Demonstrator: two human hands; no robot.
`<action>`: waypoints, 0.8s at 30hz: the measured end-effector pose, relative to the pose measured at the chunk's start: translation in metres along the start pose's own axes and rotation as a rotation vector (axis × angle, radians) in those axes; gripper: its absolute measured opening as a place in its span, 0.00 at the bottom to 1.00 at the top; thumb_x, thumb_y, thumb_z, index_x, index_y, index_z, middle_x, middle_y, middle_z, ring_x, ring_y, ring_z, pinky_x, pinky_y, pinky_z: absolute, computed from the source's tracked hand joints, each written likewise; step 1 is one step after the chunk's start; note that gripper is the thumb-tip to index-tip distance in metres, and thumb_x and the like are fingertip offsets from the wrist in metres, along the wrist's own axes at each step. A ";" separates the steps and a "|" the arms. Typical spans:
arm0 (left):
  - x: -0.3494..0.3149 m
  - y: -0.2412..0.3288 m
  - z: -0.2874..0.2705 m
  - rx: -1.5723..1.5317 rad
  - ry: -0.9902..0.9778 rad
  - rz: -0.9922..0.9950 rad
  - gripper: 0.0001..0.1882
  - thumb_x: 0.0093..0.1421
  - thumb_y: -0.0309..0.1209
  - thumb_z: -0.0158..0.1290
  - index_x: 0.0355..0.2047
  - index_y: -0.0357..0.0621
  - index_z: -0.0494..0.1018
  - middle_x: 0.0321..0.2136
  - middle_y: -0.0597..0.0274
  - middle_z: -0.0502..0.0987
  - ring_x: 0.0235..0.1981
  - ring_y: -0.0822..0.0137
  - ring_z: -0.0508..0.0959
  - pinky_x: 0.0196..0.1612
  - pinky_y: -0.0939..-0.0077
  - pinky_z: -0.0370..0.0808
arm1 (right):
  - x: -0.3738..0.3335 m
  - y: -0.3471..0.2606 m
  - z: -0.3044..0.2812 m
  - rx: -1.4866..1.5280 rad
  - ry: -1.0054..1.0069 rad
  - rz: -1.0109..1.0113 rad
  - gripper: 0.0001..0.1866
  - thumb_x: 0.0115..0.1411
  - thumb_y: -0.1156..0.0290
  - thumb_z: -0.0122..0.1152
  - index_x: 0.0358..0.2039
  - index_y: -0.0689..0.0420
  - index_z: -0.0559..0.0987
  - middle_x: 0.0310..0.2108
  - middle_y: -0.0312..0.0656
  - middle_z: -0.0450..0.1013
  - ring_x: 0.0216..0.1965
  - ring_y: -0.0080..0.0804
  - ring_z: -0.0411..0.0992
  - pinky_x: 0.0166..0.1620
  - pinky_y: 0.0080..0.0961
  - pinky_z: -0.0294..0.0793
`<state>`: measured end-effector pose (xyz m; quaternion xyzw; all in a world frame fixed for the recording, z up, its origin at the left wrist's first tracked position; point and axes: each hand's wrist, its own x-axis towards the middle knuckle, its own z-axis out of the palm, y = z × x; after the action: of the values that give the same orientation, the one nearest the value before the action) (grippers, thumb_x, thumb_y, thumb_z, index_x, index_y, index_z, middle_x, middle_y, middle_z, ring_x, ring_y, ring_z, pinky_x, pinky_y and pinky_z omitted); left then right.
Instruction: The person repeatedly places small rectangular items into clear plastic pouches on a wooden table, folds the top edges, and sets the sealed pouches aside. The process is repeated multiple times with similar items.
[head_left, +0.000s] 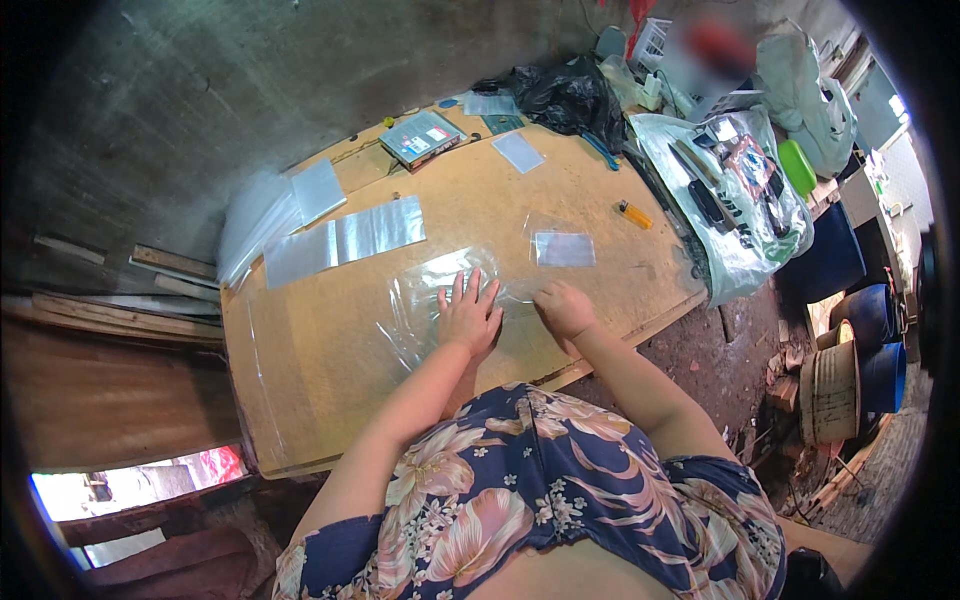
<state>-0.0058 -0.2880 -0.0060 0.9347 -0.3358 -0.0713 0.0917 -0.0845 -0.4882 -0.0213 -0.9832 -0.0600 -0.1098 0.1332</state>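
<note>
The left hand lies flat on a clear plastic bag on the wooden bench, with its fingers spread wide and pressing down, so the slippery bag seems pinned in place. The right hand sits just beside it on the bag's right side, curled up with the fingers tucked in; I cannot tell if it pinches the plastic. The bag is right in front of the person, near the bench's front edge. A small clear pouch lies flat just past the right hand. Farther back are long clear plastic sheets, side by side and flat, and a yellow lighter lies well off to the right. A flat box and a black bag sit near the far edge. There is open bench to the left of the hands. On the right, a big clear sack of tools hangs over the bench edge, so room there is tight.
</note>
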 end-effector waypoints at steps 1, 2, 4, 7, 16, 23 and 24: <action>0.000 0.000 0.000 -0.001 0.003 -0.002 0.28 0.61 0.48 0.45 0.61 0.64 0.60 0.66 0.59 0.52 0.67 0.52 0.49 0.64 0.42 0.44 | 0.001 0.003 -0.001 -0.018 -0.035 0.007 0.08 0.50 0.68 0.54 0.32 0.50 0.78 0.30 0.39 0.70 0.36 0.39 0.71 0.35 0.35 0.74; 0.000 0.000 0.000 0.008 0.007 -0.002 0.27 0.61 0.48 0.45 0.61 0.64 0.60 0.66 0.59 0.52 0.67 0.52 0.49 0.64 0.43 0.44 | 0.003 0.005 -0.002 -0.045 -0.108 0.034 0.08 0.49 0.68 0.54 0.31 0.50 0.78 0.30 0.39 0.70 0.36 0.40 0.71 0.35 0.36 0.74; 0.000 0.000 0.000 -0.006 0.008 -0.002 0.27 0.61 0.48 0.45 0.61 0.64 0.61 0.66 0.59 0.52 0.67 0.52 0.49 0.64 0.43 0.44 | 0.005 0.010 -0.005 -0.049 -0.039 0.019 0.07 0.49 0.68 0.55 0.30 0.50 0.78 0.30 0.40 0.71 0.35 0.40 0.71 0.35 0.35 0.74; 0.000 0.000 -0.001 -0.009 -0.002 -0.007 0.27 0.61 0.48 0.45 0.61 0.64 0.61 0.66 0.59 0.52 0.67 0.52 0.49 0.64 0.43 0.44 | 0.004 0.022 -0.011 0.036 0.016 -0.013 0.06 0.50 0.68 0.56 0.29 0.50 0.78 0.31 0.39 0.72 0.35 0.41 0.72 0.35 0.36 0.74; -0.001 0.000 0.001 -0.020 0.003 -0.010 0.28 0.60 0.47 0.45 0.61 0.64 0.60 0.66 0.59 0.52 0.67 0.52 0.48 0.64 0.43 0.44 | -0.004 0.102 -0.051 -0.236 0.149 0.309 0.09 0.53 0.67 0.55 0.35 0.50 0.79 0.41 0.40 0.73 0.43 0.41 0.70 0.49 0.37 0.68; 0.001 0.000 0.002 0.002 0.011 -0.008 0.28 0.60 0.47 0.46 0.61 0.64 0.60 0.65 0.59 0.53 0.67 0.52 0.49 0.64 0.43 0.44 | -0.003 0.014 -0.026 0.037 -0.129 -0.050 0.17 0.57 0.65 0.52 0.45 0.56 0.77 0.54 0.43 0.66 0.59 0.40 0.59 0.59 0.44 0.56; 0.001 0.000 0.002 -0.008 0.019 -0.006 0.28 0.60 0.47 0.45 0.61 0.65 0.60 0.65 0.59 0.53 0.67 0.52 0.49 0.64 0.44 0.44 | -0.003 0.000 -0.023 0.041 -0.102 -0.070 0.17 0.57 0.64 0.51 0.45 0.56 0.76 0.54 0.43 0.66 0.58 0.40 0.59 0.58 0.43 0.57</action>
<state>-0.0059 -0.2889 -0.0075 0.9360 -0.3318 -0.0638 0.0983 -0.0919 -0.4952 -0.0007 -0.9818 -0.1032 -0.0630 0.1463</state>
